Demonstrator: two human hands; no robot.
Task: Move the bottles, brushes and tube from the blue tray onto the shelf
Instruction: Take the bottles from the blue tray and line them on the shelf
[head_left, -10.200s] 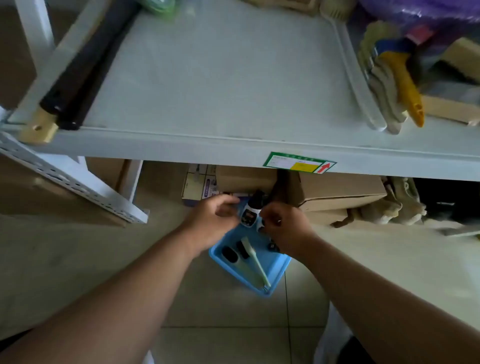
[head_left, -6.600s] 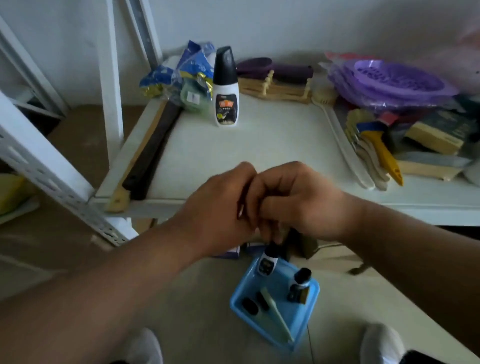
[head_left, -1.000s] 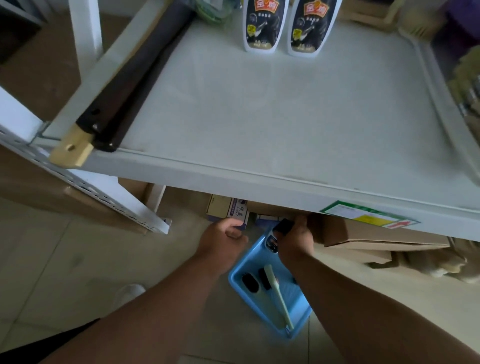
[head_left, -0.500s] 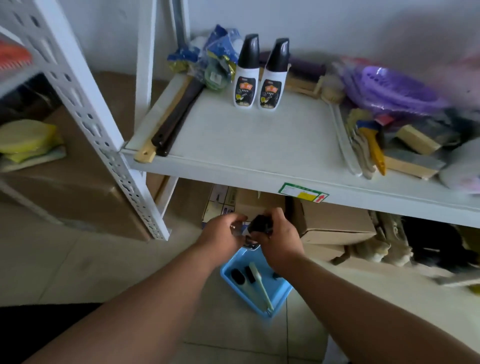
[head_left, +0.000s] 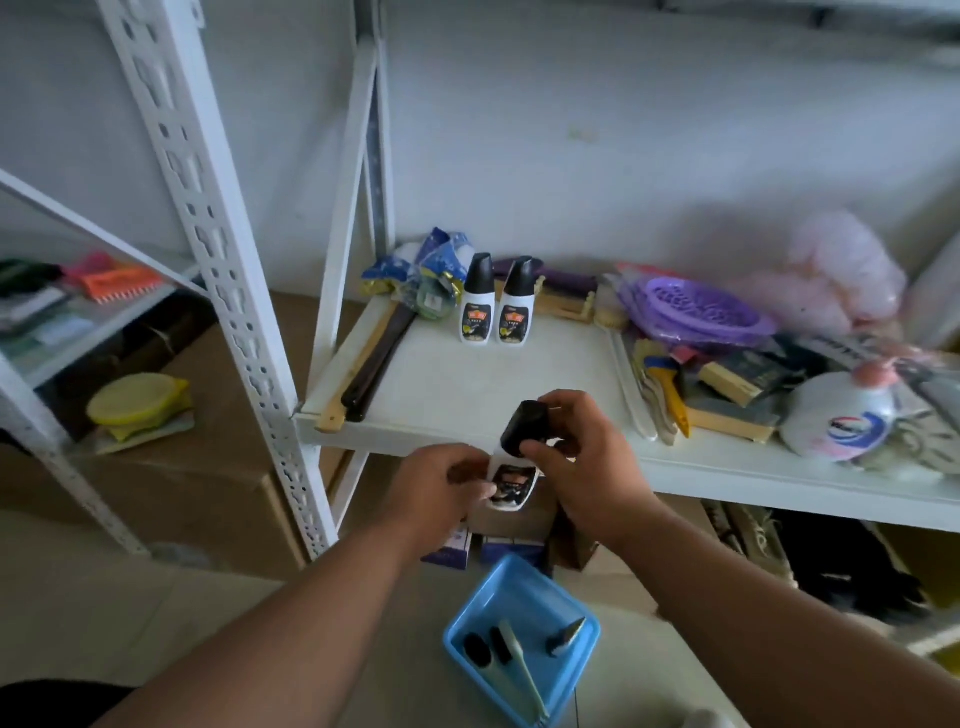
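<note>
Both hands hold a white bottle with a black cap (head_left: 511, 467) just in front of the shelf's edge. My right hand (head_left: 582, 457) grips its cap, my left hand (head_left: 441, 491) its lower body. Two like bottles (head_left: 477, 306) (head_left: 514, 306) stand upright side by side at the back of the white shelf (head_left: 452, 384). On the floor below lies the blue tray (head_left: 483, 587), holding black brushes (head_left: 485, 649), a pale long-handled brush (head_left: 519, 670) and a small tube (head_left: 566, 636).
A black-and-wood long handle (head_left: 369, 364) lies along the shelf's left edge. Purple baskets (head_left: 696, 312), brushes and a white detergent bottle (head_left: 841, 415) crowd the shelf's right part. Perforated white posts (head_left: 218, 249) stand left. Cardboard boxes (head_left: 514, 519) sit under the shelf.
Both hands have lifted the third bottle from the tray up to the shelf's front edge. My view has tilted upward, showing more of the wall and shelf.
</note>
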